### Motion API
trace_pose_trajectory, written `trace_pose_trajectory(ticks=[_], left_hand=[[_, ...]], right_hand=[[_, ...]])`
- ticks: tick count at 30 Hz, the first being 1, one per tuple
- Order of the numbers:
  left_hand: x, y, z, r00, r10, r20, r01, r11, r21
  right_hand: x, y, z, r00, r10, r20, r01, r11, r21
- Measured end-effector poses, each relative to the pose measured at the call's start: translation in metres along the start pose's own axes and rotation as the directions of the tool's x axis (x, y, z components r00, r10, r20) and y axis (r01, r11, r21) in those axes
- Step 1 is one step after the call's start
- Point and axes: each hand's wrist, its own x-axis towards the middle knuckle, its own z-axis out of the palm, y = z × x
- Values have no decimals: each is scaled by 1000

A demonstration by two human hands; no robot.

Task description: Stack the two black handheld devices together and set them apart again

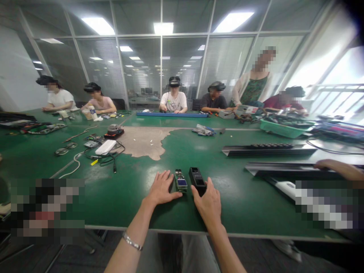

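A small green circuit board (pixel 181 181) with a blue-and-white display at its near end lies on the table in front of me. My left hand (pixel 162 189) rests on the table at the board's left, fingers stretched out, its thumb by the board's near end. To the right of the board is a black plastic casing (pixel 196 178) with openings in its face. Around the casing's near end is my right hand (pixel 209 200), thumb on the left side and fingers on the right. The palm side of the right hand hides part of the casing.
On the green table (pixel 125 204), a white box-shaped device (pixel 105 147) lies among cables at left. Black channel-shaped rails (pixel 270 150) lie at right, near another person's hand (pixel 338 168). Farther back are a green basket (pixel 287 129), a blue bar (pixel 172 114) and several people.
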Motion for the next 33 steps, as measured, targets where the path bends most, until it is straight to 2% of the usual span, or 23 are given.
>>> trace_pose_trajectory(ticks=[9,14,20,27,33], left_hand=[[0,0,1,1000,4,-5,-4,1000,8],[0,0,0,1000,5,-7,-5,1000,0],[-1,0,0,1000,2,-4,-2,1000,-11],[-1,0,1,1000,3,-7,-4,1000,-7],[-1,0,0,1000,-1,0,1,1000,-19]], right_hand=[[0,2,-3,999,-15,40,15,1000,13],[0,2,-2,1000,-27,5,27,1000,3],[-1,1,-4,997,-66,29,67,997,-35],[-1,-1,-4,999,-31,29,33,998,-48],[-1,1,-2,996,-87,-3,87,996,-9]])
